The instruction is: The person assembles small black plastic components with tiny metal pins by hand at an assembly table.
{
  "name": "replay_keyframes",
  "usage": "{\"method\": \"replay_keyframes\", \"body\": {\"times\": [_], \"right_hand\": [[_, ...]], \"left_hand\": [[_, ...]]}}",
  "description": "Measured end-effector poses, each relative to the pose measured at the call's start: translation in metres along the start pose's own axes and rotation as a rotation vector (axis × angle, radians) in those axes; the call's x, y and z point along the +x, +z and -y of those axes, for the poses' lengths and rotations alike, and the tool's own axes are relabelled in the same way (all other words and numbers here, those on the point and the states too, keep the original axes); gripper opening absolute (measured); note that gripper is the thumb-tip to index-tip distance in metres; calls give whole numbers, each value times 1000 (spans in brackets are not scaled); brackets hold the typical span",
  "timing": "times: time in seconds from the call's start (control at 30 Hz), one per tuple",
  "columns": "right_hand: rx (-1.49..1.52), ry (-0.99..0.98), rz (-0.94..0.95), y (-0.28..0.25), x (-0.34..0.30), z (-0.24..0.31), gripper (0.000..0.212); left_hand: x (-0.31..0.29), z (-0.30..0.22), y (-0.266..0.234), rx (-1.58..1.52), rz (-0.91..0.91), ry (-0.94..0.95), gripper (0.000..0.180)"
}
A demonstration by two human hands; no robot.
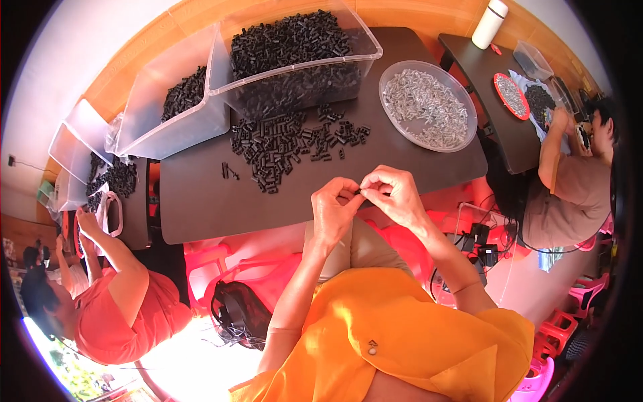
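My left hand point(334, 206) and my right hand point(394, 195) meet in front of my body at the table's near edge, both closed in a pinch. Between the fingertips shows a bit of a small black piece point(358, 192), mostly covered by my left fingers. Whatever my right fingertips pinch against it is too small to make out. Beyond my hands, a loose pile of short black plastic pieces point(273, 149) lies on the dark table point(201, 208). A round clear tray point(387, 110) to the right holds many small clear or silvery pieces point(429, 107).
At the back stand a large clear bin point(375, 55) full of black pieces and a second clear bin point(144, 134) partly filled. One person in red point(127, 315) works at the left, another in brown point(569, 194) at the right table. A black bag point(238, 308) sits beside me.
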State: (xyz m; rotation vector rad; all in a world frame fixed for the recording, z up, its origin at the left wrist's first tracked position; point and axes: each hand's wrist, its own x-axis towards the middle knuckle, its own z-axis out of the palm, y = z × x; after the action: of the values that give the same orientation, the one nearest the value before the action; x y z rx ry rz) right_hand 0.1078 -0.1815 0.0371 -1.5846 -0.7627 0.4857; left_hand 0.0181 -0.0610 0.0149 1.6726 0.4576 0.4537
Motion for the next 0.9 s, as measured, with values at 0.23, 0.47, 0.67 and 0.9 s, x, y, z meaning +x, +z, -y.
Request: {"method": "replay_keyframes", "body": {"times": [0.23,0.47,0.67,0.9], "right_hand": [[-233,-169,-154,3,26,0,4],[-599,-302,-206,15,78,-20,7],[-777,-256,-173,21,103,-19,4],[-999,-132,-58,21,121,-15,3]], "left_hand": [[11,6,-30,-78,-129,-62,15],[21,14,-35,-84,-141,-82,16],[20,13,-34,-74,-148,-51,16],[19,11,-37,-68,-141,-83,15]]}}
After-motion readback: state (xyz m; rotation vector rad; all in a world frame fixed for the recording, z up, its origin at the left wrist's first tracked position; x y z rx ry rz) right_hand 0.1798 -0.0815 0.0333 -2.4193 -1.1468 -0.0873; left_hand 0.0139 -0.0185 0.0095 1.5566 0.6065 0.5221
